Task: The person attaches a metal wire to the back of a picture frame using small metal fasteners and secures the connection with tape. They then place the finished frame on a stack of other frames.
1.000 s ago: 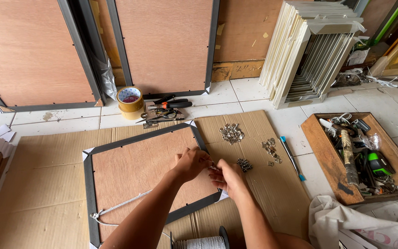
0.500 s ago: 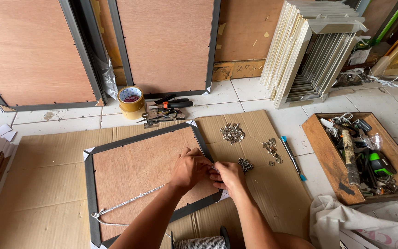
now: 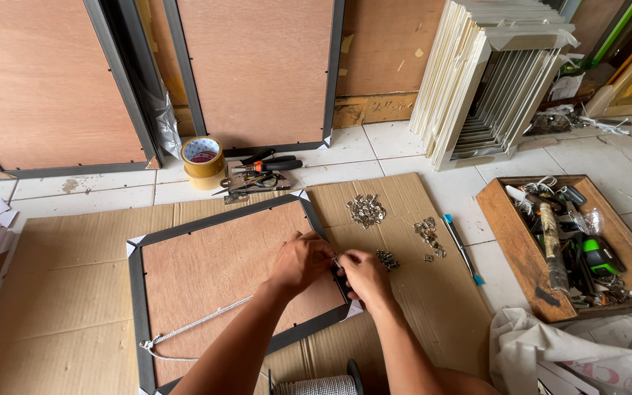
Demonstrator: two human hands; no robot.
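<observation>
1. Change since the earlier frame: both hands sit slightly further right along the frame's right rail, closer together; the view is nudged too. Nothing else on the floor has shifted.
2. Left hand: fingers curled in, tips pressed together at the rail's inner edge, apparently steadying something small. What it holds is hidden by the knuckles.
3. Right hand: fingers pinched at the same spot, touching the left fingertips. Whether it grips a fitting or a tool, I cannot tell.
4. Dark grey rectangular picture frame with brown plywood backing: lies back-up and slightly rotated on flattened brown cardboard, probably so the face is cushioned from the tiles and the back is reachable.
5. White braided cord: runs across the backing from the lower-left rail towards the hands, looped at the left end. It reads as a hanging cord, one side fixed.
6. Small piles of silver metal fittings: on cardboard just right of the frame, near the right hand, so easy to pick from.
7. Spool of white cord: at the bottom edge, just below the frame.
8. Yellow roll of tape and black-and-red pliers: parked beyond the top rail, out of the working area.
9. Wooden tray of tools: well apart on the right.
</observation>
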